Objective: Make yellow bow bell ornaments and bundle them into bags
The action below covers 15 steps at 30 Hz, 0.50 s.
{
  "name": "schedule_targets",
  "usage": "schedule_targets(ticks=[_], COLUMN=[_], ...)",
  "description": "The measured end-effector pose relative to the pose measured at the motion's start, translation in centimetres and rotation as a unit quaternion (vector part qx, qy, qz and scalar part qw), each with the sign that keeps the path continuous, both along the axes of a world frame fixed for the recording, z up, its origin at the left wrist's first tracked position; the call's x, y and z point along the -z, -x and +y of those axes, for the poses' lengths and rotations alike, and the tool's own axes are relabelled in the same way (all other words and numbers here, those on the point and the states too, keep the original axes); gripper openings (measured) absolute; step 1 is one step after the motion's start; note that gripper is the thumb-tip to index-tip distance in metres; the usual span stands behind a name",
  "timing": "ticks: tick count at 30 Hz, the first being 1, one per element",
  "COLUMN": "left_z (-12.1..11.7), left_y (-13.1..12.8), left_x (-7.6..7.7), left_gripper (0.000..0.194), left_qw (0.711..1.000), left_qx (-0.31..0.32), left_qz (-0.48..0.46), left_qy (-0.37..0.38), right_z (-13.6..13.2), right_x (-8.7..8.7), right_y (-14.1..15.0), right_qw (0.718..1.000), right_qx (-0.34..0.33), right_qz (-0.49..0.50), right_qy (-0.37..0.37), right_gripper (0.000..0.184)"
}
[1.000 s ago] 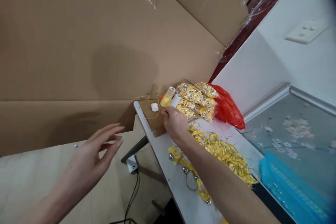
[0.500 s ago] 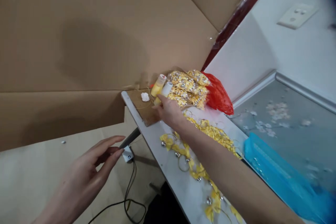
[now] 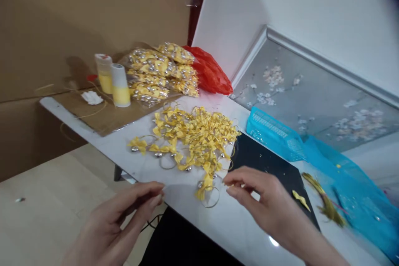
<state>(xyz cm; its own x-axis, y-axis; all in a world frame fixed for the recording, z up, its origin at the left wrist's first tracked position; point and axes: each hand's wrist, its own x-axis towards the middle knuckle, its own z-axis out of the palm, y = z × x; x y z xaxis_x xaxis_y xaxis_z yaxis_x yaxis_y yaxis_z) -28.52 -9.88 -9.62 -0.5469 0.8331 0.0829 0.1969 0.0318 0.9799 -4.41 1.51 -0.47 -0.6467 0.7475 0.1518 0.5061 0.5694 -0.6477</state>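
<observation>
My left hand [image 3: 121,220] hovers at the table's near edge, thumb and fingertips pinched together; whatever is between them is too small to make out. My right hand [image 3: 268,199] is over the table, its thumb and index finger closed almost tip to tip, and I cannot make out anything held there. Between and beyond the hands lies a heap of yellow ribbon bows [image 3: 199,129] with small silver bells and thin elastic loops. The nearest bow [image 3: 204,187] lies just left of my right fingertips, its loop towards me.
Two cones of yellow thread [image 3: 121,87] and a white crumpled piece [image 3: 92,97] stand on a cardboard sheet [image 3: 109,120]. Behind are clear bags of bows [image 3: 156,64] and a red plastic bag [image 3: 210,70]. Right: black mat [image 3: 255,153], blue basket [image 3: 274,133], golden cord bundle [image 3: 324,199].
My right hand has drawn back from the thread cones to the near side of the bow heap. My left hand has moved right and down in view. The view has turned right.
</observation>
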Motion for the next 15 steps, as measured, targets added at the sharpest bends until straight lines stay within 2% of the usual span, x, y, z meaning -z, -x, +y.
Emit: schedule_targets(ticks=[3,4,6,8,12,15], left_z=[1.3,1.6,2.0,2.4,3.2,4.0], left_y=[-1.6,-2.1,-2.8,-3.5,-5.3,-7.0], left_x=[-0.9,-1.3,-2.4,-3.5,-5.1,-5.3], left_gripper=[0.021,0.021,0.021,0.02,0.018,0.022], left_qw=[0.994,0.991,0.988,0.988,0.977,0.959], left_qx=[0.075,0.092,0.105,0.1,0.102,0.111], left_qz=[0.079,0.093,0.109,0.121,0.186,0.258], left_qy=[0.019,0.019,0.013,0.001,-0.013,-0.033], right_z=[-1.5,-1.8,-2.2,-2.4,-2.4,-1.8], right_x=[3.9,4.8,5.8,6.0,5.6,5.1], right_y=[-1.0,-0.9,-0.4,0.0,-0.3,-1.5], right_qw=[0.987,0.985,0.99,0.994,0.996,0.989], right_qx=[0.084,0.095,0.1,0.094,0.077,0.135], right_qz=[0.073,0.083,0.072,0.048,0.045,0.057], right_qy=[0.115,0.117,0.068,0.021,0.017,-0.018], right_gripper=[0.02,0.023,0.032,0.041,0.049,0.039])
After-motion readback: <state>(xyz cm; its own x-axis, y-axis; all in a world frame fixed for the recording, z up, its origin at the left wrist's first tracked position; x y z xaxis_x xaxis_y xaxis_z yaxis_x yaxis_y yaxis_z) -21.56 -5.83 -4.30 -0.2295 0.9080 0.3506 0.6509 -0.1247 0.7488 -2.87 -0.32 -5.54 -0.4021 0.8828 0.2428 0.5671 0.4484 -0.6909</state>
